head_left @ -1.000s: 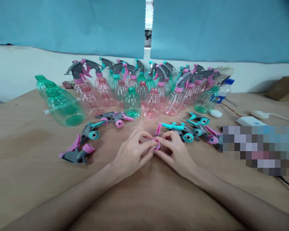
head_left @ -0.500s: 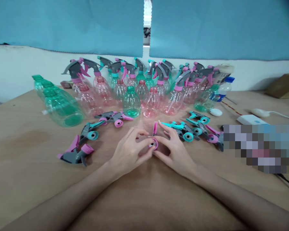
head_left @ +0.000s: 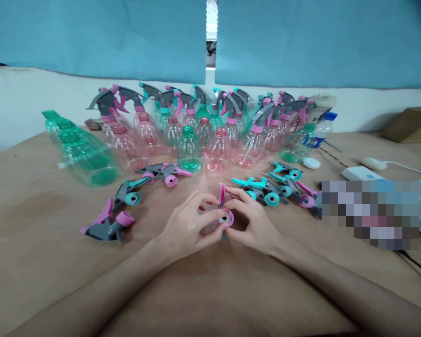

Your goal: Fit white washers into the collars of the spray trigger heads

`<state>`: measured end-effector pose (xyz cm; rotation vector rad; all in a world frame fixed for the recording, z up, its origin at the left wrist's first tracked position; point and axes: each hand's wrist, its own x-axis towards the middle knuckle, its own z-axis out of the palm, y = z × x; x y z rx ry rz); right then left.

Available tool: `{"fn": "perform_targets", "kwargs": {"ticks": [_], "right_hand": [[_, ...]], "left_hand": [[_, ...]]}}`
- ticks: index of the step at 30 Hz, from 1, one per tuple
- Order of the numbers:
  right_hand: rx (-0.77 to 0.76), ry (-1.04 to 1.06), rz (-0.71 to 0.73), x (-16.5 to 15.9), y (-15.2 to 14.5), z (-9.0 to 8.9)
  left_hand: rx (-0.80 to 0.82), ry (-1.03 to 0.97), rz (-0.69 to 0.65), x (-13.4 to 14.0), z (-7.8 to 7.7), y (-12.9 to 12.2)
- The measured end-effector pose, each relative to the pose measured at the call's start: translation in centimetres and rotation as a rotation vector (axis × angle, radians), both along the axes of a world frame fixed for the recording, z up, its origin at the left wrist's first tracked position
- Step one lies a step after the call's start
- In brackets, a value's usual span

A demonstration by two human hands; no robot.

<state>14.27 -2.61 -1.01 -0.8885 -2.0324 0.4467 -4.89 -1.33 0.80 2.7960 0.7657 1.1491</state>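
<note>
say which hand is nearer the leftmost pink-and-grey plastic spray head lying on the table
Left. The left hand is to the right of that spray head, apart from it; the right hand is farther right, beyond the left.

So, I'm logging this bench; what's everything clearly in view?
Held sprayer: one, pink-grey, between hands
Loose sprayers: several, pink-grey or teal-grey, on table
Sprayer-fitted bottles: over ten, pink or green, mostly back
Open bottles: several, pink or green, front and left
Blue-capped bottle: one, clear, right
Packet: one, pale, behind it
Disc: one, white, right
Mouse-like thing: one, white, right
Boxes: two, white and brown, right
Cords: several, mixed, right
Pixelated patch: one, multicoloured, right
Table: one, brown, below
Wall: one, white, back
Cloths: two, blue, top
Left hand, right hand: one each, bare, on held sprayer
</note>
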Motion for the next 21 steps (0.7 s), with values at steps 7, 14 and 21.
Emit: {"fn": "perform_targets", "kwargs": {"ticks": [7, 14, 21], "right_hand": [[0.000, 0.013, 0.069, 0.17, 0.10, -0.13], [0.005, 0.023, 0.063, -0.03, -0.10, 0.03], [-0.007, -0.005, 0.069, 0.04, -0.06, 0.22]], "left_hand": [[0.035, 0.026, -0.072, 0.26, 0.57, -0.36], [-0.010, 0.057, -0.152, 0.31, 0.82, -0.19], [0.079, 0.074, -0.087, -0.10, 0.66, 0.28]]}}
